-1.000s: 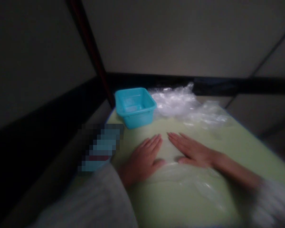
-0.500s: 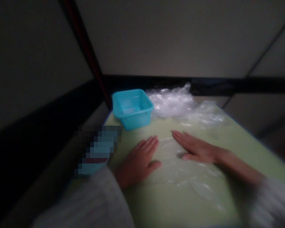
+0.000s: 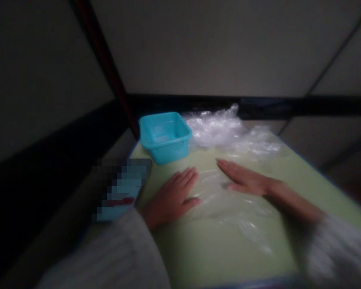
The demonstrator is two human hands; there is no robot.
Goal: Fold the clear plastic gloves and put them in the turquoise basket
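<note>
A clear plastic bag (image 3: 219, 196) lies spread and wrinkled on the pale green table (image 3: 204, 253). My left hand (image 3: 174, 196) rests flat at its left edge, fingers stretched forward and thumb apart. Across from it, my right hand (image 3: 246, 176) lies palm down on the bag's upper right part, fingers extended and pointing to the left. Neither hand grips anything. The picture is dim and blurred, so the bag's exact outline is hard to make out.
A turquoise plastic basket (image 3: 171, 150) stands at the table's back left. Right beside it is a heap of crumpled clear plastic bags (image 3: 216, 130). A pixelated light-blue object (image 3: 123, 192) lies along the left edge. Panelled walls (image 3: 213, 48) rise behind and to the left.
Both hands appear slightly farther up and left in the picture, along with the basket and table, so the view has shifted a little. The hands still lie flat at the bag.
</note>
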